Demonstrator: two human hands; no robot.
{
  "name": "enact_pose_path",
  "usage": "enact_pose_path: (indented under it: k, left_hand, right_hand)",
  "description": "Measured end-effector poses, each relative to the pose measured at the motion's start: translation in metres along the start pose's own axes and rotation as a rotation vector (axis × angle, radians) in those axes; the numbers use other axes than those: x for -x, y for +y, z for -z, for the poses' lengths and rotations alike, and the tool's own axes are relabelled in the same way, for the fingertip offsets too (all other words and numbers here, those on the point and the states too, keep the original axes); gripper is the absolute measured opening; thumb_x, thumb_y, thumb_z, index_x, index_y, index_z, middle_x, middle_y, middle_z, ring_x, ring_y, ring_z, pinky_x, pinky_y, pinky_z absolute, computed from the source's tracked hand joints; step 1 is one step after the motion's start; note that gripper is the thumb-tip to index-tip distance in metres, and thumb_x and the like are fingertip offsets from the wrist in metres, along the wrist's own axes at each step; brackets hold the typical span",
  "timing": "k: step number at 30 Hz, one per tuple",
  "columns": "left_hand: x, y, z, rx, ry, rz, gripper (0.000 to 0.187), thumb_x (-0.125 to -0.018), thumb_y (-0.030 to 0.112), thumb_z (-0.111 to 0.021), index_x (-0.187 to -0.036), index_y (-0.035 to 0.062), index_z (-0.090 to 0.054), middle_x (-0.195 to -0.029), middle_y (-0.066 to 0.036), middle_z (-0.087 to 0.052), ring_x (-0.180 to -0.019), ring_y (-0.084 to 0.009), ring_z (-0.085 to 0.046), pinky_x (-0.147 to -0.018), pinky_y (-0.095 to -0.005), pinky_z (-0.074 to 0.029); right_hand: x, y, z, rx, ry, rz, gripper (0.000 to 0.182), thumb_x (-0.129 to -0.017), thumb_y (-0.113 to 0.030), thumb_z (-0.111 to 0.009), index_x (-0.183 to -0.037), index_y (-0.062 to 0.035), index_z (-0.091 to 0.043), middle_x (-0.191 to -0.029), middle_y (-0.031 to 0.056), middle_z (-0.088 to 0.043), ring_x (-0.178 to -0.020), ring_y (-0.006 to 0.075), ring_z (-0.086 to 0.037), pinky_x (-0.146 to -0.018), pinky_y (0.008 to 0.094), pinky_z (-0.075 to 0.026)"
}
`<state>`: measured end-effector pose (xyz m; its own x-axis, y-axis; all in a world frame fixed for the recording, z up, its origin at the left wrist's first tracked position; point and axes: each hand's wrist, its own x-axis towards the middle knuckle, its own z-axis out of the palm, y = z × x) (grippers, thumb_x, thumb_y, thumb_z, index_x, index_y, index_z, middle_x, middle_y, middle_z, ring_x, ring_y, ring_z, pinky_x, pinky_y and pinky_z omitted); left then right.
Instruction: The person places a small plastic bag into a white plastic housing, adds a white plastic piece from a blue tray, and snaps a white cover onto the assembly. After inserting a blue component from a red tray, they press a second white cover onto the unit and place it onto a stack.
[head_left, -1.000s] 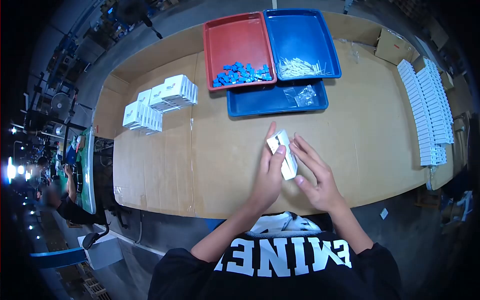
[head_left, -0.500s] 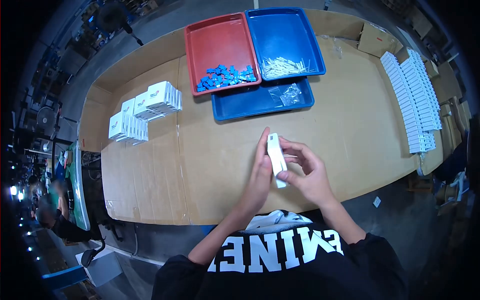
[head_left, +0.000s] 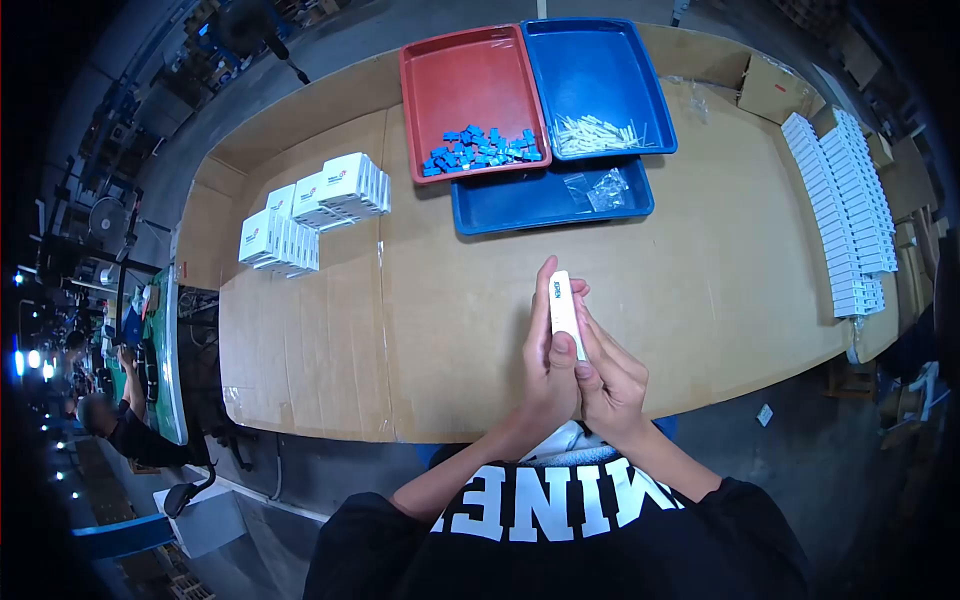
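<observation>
A slim white box (head_left: 564,305) with dark lettering on its narrow side stands on edge between my two palms, above the near part of the table. My left hand (head_left: 547,378) presses along its left side, thumb close to the lower end. From the right, my right hand (head_left: 614,385) closes against the box, with its thumb beside the left thumb. The palms hide the box's broad faces.
Beyond my hands, a red tray (head_left: 470,75) holds blue pieces (head_left: 482,148). A blue tray (head_left: 595,80) holds thin white sticks (head_left: 597,135). A lower blue tray (head_left: 510,205) contains clear plastic bags (head_left: 608,190). White boxes (head_left: 300,205) stand left; stacked white pieces (head_left: 850,215) stand right.
The box has turned so its lettered narrow side faces up. My right hand has gone from gripping with bent fingers to lying flatter along the box. The whole view has shifted slightly.
</observation>
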<state>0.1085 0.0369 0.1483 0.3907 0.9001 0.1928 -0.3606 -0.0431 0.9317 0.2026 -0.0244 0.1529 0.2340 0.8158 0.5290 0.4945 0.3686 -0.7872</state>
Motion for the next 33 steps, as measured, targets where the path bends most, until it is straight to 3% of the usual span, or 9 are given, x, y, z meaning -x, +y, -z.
enact_pose_path:
  k: [7, 11, 13, 15, 18, 20, 25, 29, 33]
  left_hand:
    - [0.009, -0.002, 0.005, 0.049, 0.030, 0.058, 0.101, -0.099, 0.075, -0.043, -0.161, -0.0020, -0.022, -0.132, -0.015, -0.049, -0.125, -0.0222, -0.048, -0.108, -0.0349, -0.038]
    - [-0.002, 0.006, 0.017, -0.027, 0.065, 0.085, 0.109, -0.093, 0.083, -0.041, -0.161, -0.0013, -0.023, -0.132, -0.015, -0.050, -0.128, -0.0236, -0.046, -0.110, -0.0390, -0.037]
    - [-0.004, 0.009, 0.024, -0.048, 0.049, 0.115, 0.112, -0.092, 0.083, -0.042, -0.161, -0.0034, -0.022, -0.135, -0.018, -0.050, -0.130, -0.0270, -0.045, -0.112, -0.0424, -0.034]
    - [-0.004, 0.002, 0.034, -0.357, -0.030, -0.015, 0.124, -0.084, 0.092, -0.043, -0.163, -0.0003, -0.016, -0.140, -0.018, -0.047, -0.123, -0.0252, -0.051, -0.104, -0.0400, -0.042]
    - [0.000, -0.008, 0.031, -0.367, -0.056, -0.098, 0.115, -0.091, 0.077, -0.051, -0.161, -0.0064, -0.015, -0.143, -0.024, -0.043, -0.128, -0.0317, -0.047, -0.110, -0.0444, -0.037]
    - [0.000, -0.012, 0.033, -0.431, -0.092, -0.242, 0.109, -0.093, 0.065, -0.060, -0.159, -0.0105, -0.016, -0.143, -0.028, -0.040, -0.130, -0.0374, -0.045, -0.111, -0.0473, -0.036]
    - [0.002, -0.008, 0.032, -0.462, -0.028, -0.154, 0.098, -0.094, 0.064, -0.059, -0.151, -0.0111, -0.031, -0.137, -0.026, -0.045, -0.124, -0.0368, -0.050, -0.105, -0.0458, -0.041]
    - [0.001, -0.011, 0.034, -0.647, -0.004, -0.279, 0.086, -0.095, 0.063, -0.057, -0.138, -0.0106, -0.043, -0.130, -0.025, -0.048, -0.114, -0.0339, -0.055, -0.097, -0.0445, -0.046]
    - [0.001, -0.019, 0.037, -0.530, 0.055, -0.255, 0.084, -0.097, 0.062, -0.055, -0.137, -0.0109, -0.045, -0.127, -0.024, -0.050, -0.110, -0.0310, -0.056, -0.093, -0.0424, -0.047]
  right_hand:
    - [0.012, -0.009, -0.006, -0.137, 0.017, -0.167, 0.040, -0.104, -0.010, -0.059, -0.137, 0.0121, -0.058, -0.139, 0.0326, -0.059, -0.131, 0.0420, -0.059, -0.108, 0.0417, -0.049]
    - [0.004, 0.002, -0.011, -0.260, -0.090, -0.179, 0.047, -0.104, -0.013, -0.061, -0.145, 0.0082, -0.052, -0.153, 0.0256, -0.051, -0.143, 0.0355, -0.050, -0.115, 0.0405, -0.043]
    - [-0.002, -0.002, -0.009, -0.595, 0.060, -0.477, 0.056, -0.103, -0.019, -0.064, -0.152, 0.0028, -0.046, -0.153, 0.0217, -0.050, -0.143, 0.0320, -0.049, -0.115, 0.0405, -0.042]
    - [-0.011, 0.003, -0.001, -0.594, 0.042, -0.628, 0.063, -0.103, -0.025, -0.065, -0.155, -0.0002, -0.041, -0.152, 0.0178, -0.052, -0.140, 0.0279, -0.051, -0.112, 0.0402, -0.044]
    - [-0.019, -0.005, 0.010, -0.894, -0.154, -1.025, 0.058, -0.106, -0.027, -0.061, -0.153, 0.0013, -0.041, -0.137, 0.0140, -0.061, -0.123, 0.0194, -0.061, -0.101, 0.0336, -0.049]
    - [-0.018, -0.012, 0.007, -0.863, -0.144, -0.992, 0.060, -0.106, -0.027, -0.061, -0.154, -0.0001, -0.039, -0.134, 0.0140, -0.062, -0.119, 0.0181, -0.062, -0.100, 0.0326, -0.049]
    - [-0.004, -0.012, -0.015, -0.854, -0.065, -0.910, 0.064, -0.106, -0.027, -0.061, -0.157, -0.0032, -0.031, -0.132, 0.0148, -0.063, -0.114, 0.0149, -0.063, -0.098, 0.0291, -0.050]
    - [-0.002, -0.006, -0.025, -0.921, 0.005, -0.890, 0.059, -0.106, -0.027, -0.060, -0.154, 0.0006, -0.040, -0.135, 0.0145, -0.062, -0.117, 0.0138, -0.061, -0.099, 0.0273, -0.048]
    - [0.006, -0.003, -0.035, -0.856, 0.019, -0.838, 0.054, -0.108, -0.024, -0.057, -0.152, 0.0038, -0.046, -0.139, 0.0146, -0.061, -0.121, 0.0136, -0.059, -0.101, 0.0268, -0.047]
